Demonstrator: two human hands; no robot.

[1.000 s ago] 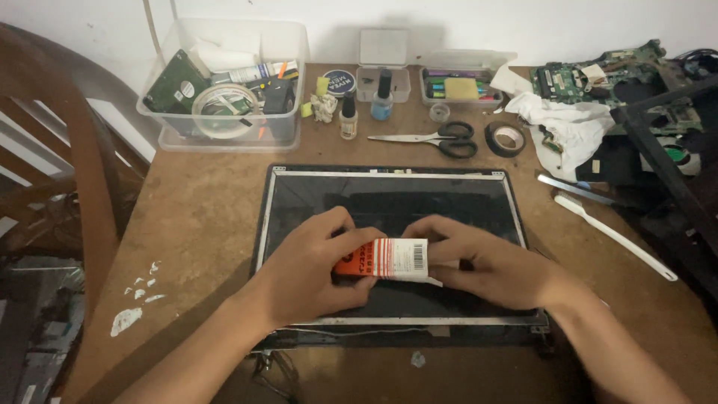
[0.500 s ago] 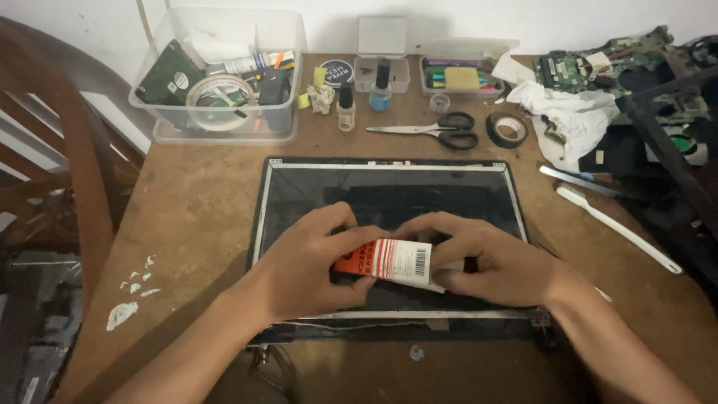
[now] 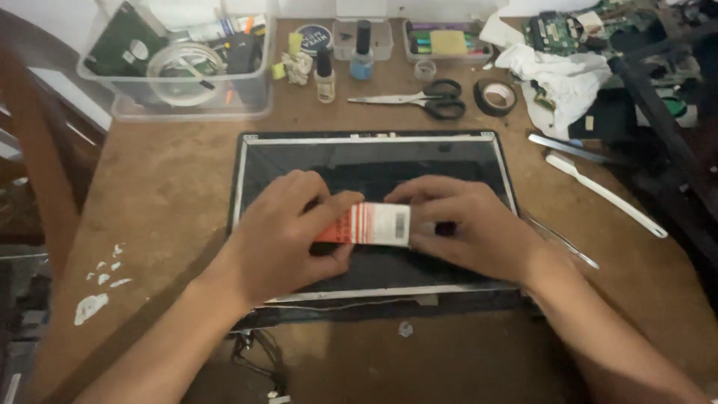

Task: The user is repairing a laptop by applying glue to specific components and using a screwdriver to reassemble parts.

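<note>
Holding a small red-and-white tube [image 3: 366, 224] between both hands, I keep it level at the middle of the frame, just above the dark laptop screen panel [image 3: 374, 161] that lies flat on the brown surface [image 3: 164, 187]. The tube's long axis runs left to right across the picture. Its red end sits under my left hand [image 3: 288, 232], whose fingers [image 3: 340, 206] are clamped over the top while the thumb presses from below. Its white end points toward my right hand [image 3: 467, 224], whose fingers [image 3: 419, 191] are closed together at that tip; I cannot tell whether they pinch a cap or only the tube's end. Both hands are equally near, one at each end.

In the upper left of the frame stands a clear plastic bin [image 3: 187, 108] holding a hard drive, a roll of clear tape and some pens. At the top centre a smaller clear tray [image 3: 449, 56] holds a yellow pad of sticky notes and markers. Between them stand two small bottles [image 3: 324, 73]. Scissors [image 3: 426, 97] and a roll of black tape [image 3: 496, 96] lie just above the panel's top edge. A white cloth [image 3: 565, 82] is bunched at the upper right, and a long white tool [image 3: 606, 194] lies to the right of the panel.
</note>
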